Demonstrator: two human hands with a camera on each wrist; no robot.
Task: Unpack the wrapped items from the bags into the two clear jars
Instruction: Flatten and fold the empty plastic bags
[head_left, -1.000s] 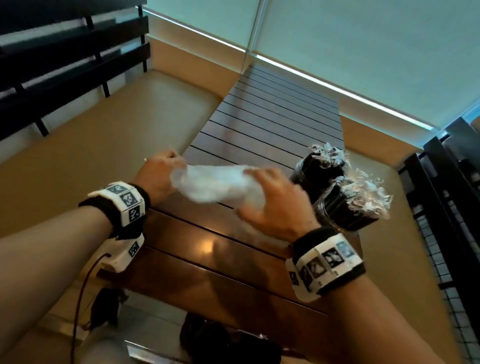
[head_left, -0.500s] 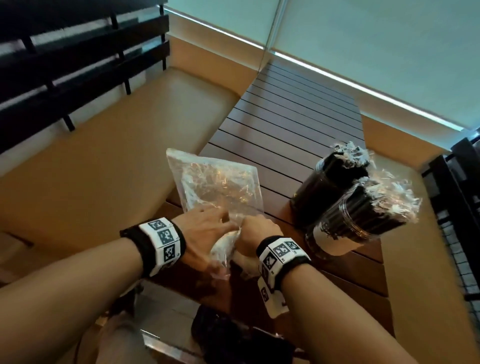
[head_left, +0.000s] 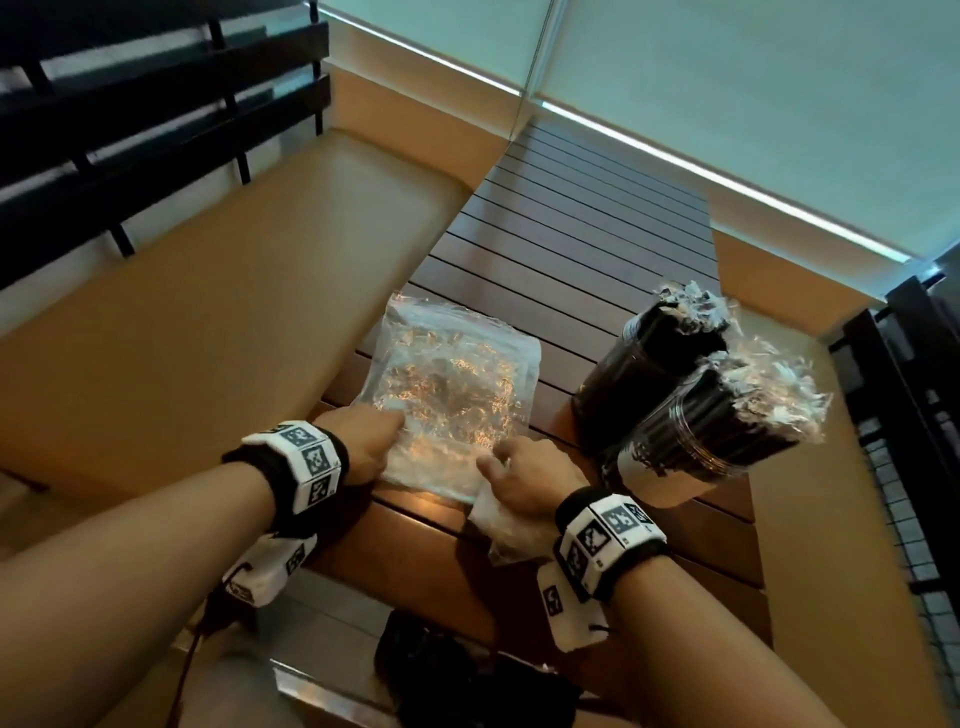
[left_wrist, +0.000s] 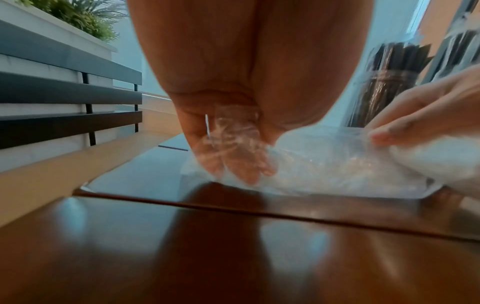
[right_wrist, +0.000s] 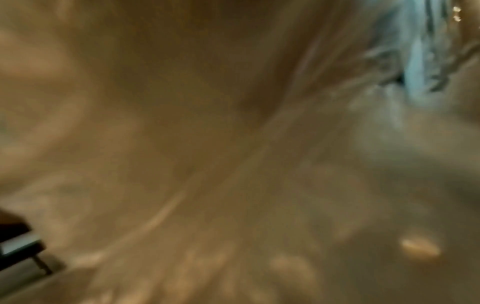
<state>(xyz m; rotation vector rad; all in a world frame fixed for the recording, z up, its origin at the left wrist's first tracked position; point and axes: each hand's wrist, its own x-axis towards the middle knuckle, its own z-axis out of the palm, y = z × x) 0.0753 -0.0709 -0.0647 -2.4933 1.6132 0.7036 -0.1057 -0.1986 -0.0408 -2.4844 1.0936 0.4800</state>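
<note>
Clear bag (head_left: 447, 400), frame centre, flat on tabletop (head_left: 571, 249): limp, slippery; both hands' fingers pinch its near edge; grip there.

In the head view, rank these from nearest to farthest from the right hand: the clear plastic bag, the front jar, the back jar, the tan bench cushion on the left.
1. Clear plastic bag: held at its near edge by the right hand.
2. Front jar: just right of the hand.
3. Back jar: behind the front jar, farther up the table.
4. Tan bench cushion: across the table, far left.
</note>
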